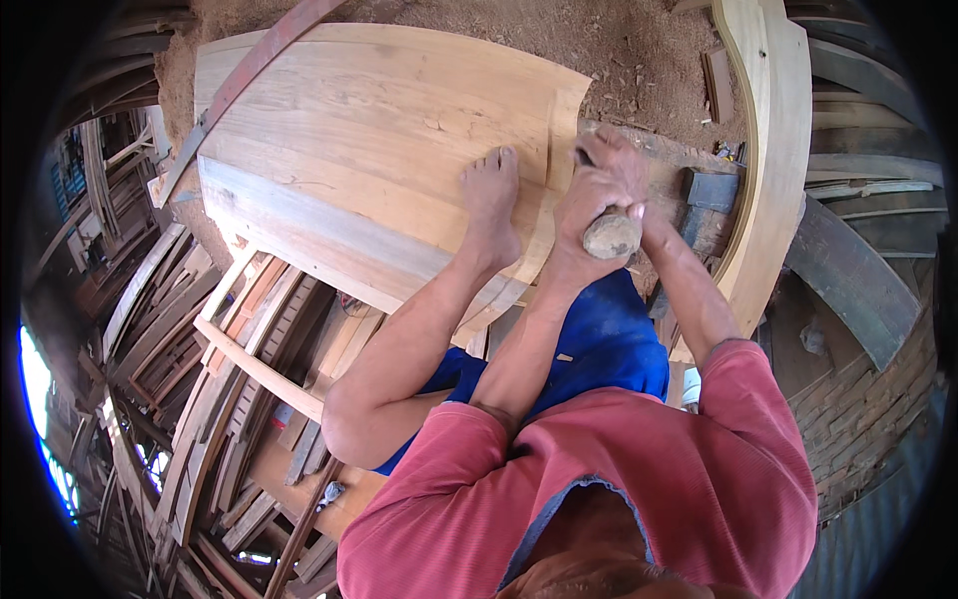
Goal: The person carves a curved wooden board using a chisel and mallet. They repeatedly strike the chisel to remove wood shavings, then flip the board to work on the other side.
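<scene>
Both my hands are closed around a tool with a thick, round, worn handle (612, 238), whose blunt butt end faces up towards me. My left hand (582, 207) wraps it on the left side, and my right hand (621, 163) overlaps from the right and farther forward. The tool's working end is hidden under my fingers, so its kind cannot be told. Beneath and beside my hands is the curved right edge of a broad pale wood panel (369, 110). My bare left foot (491, 195) presses on that panel, left of my hands.
A hammer-like tool with a dark metal head (711, 190) lies right of my hands. Beyond it stands a curved pale board (783, 150). A reddish strip (264, 50) crosses the panel's far left corner. Stacked timber (230, 399) fills the left; sawdust (649, 60) covers the far ground.
</scene>
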`<state>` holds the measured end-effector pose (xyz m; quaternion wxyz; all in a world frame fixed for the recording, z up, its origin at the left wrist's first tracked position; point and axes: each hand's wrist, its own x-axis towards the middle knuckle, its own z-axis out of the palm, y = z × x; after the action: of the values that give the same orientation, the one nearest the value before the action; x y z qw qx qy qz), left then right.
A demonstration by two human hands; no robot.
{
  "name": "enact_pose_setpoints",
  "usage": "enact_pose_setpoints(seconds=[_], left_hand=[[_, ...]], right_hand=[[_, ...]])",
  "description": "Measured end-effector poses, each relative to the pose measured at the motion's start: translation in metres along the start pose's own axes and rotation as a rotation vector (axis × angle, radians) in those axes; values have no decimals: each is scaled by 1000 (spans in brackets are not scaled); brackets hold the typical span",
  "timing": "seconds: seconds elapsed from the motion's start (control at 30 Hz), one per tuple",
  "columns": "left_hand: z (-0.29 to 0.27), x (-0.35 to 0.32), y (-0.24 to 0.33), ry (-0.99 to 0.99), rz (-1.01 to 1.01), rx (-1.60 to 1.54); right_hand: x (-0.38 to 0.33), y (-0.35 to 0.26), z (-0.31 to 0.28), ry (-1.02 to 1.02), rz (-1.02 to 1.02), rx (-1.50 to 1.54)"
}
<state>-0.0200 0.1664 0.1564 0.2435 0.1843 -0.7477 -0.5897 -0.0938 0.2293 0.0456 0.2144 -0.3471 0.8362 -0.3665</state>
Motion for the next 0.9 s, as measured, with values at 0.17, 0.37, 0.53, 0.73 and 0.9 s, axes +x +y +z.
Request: enact_pose_setpoints(seconds=[0.17,0.37,0.53,0.73,0.9], left_hand=[[-3,18,-37,84,121,88],[-23,-37,-19,143,-28,55],[-19,21,-26,92,36,132],[-19,-44,-25,95,-81,-42],[-14,15,-10,-1,-59,-18]], right_hand=[[58,16,8,110,-162,-157],[-14,-6,42,-154,-120,-43],[66,2,-2,-8,-66,-166],[-34,-3,53,-59,69,-36],[29,3,9,-22,-23,-82]])
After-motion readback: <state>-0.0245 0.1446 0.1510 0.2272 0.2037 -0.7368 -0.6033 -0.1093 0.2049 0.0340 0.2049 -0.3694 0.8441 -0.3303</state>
